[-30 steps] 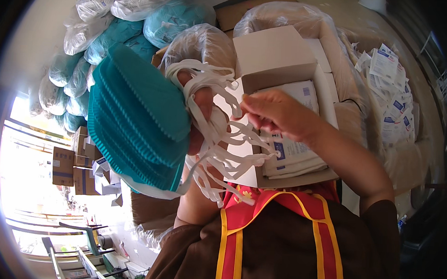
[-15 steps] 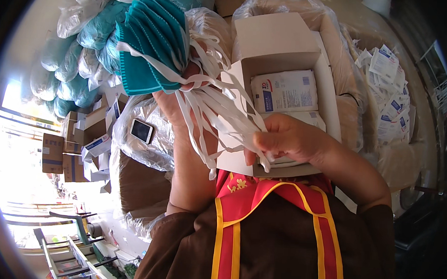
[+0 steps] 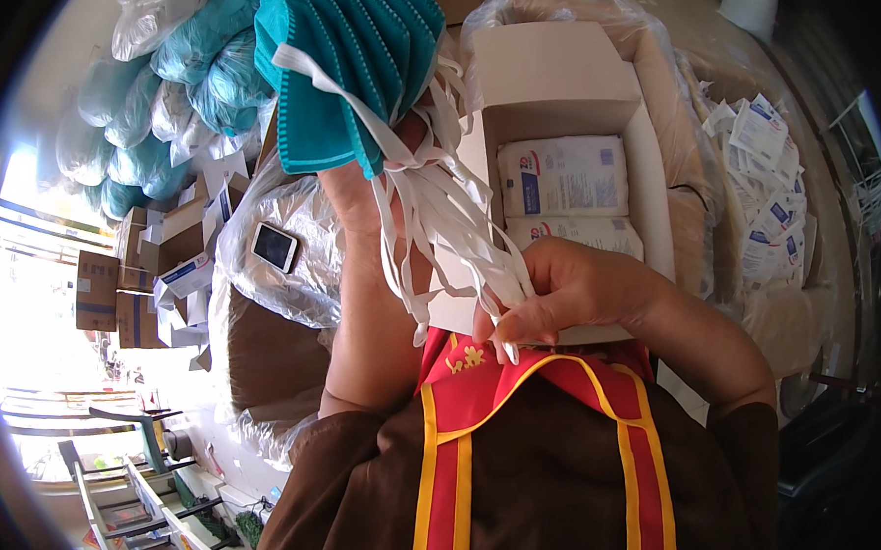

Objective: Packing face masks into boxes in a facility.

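Note:
A stack of teal folded face masks (image 3: 356, 70) is gripped by my left hand (image 3: 351, 188), raised at the upper left of centre. The fingers of that hand are mostly behind the masks and straps. From the stack a bundle of white straps (image 3: 439, 201) hangs down to the right. My right hand (image 3: 567, 295) pinches the lower ends of these straps, in front of the near edge of an open cardboard box (image 3: 558, 64). Inside the box lie white printed packets (image 3: 568, 177) in a stack.
A phone (image 3: 275, 247) rests on a plastic-wrapped bundle (image 3: 296, 210) to the left. Bags of teal and white goods (image 3: 210, 44) are piled at the far left, above several cartons (image 3: 182, 234). Loose white packets (image 3: 777, 216) heap up at the right. A ladder-like frame (image 3: 136, 493) stands lower left.
The mask stack has moved right and slightly up with my left hand. My right hand has shifted slightly down, still pinching the strap ends. More of the packets in the box shows.

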The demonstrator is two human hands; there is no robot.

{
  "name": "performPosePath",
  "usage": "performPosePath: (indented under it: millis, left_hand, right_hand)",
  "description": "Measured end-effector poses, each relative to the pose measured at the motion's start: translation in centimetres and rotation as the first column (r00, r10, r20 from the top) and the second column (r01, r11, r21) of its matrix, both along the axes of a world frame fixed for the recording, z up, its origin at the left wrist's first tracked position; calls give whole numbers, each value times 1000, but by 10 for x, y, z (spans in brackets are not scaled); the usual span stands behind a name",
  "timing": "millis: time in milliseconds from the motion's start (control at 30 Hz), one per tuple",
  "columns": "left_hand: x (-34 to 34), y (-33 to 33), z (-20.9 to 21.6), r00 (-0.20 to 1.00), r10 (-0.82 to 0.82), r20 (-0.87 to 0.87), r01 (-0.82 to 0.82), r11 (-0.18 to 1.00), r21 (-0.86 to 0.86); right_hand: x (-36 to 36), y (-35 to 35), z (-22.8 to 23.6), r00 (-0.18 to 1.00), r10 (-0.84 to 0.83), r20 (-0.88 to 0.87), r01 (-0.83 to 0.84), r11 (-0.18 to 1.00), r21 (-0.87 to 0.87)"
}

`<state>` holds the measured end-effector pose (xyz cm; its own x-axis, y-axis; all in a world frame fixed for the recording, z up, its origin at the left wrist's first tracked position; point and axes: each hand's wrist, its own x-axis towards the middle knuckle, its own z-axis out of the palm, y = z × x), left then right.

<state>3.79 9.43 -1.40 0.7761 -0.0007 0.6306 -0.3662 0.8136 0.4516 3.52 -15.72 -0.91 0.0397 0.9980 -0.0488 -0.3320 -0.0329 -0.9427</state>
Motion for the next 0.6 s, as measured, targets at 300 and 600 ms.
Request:
performPosePath:
  millis: [300, 600]
  left_hand:
    - [-22, -11, 5, 997, 31, -76, -40, 991, -127]
    - [-41, -16, 36, 840, 339, -424, -300, 941, 158]
  right_hand:
    - [0, -18, -2, 964, -188, -188, 156, 973, -173]
    - [28, -26, 11, 898, -269, 348, 316, 945, -86]
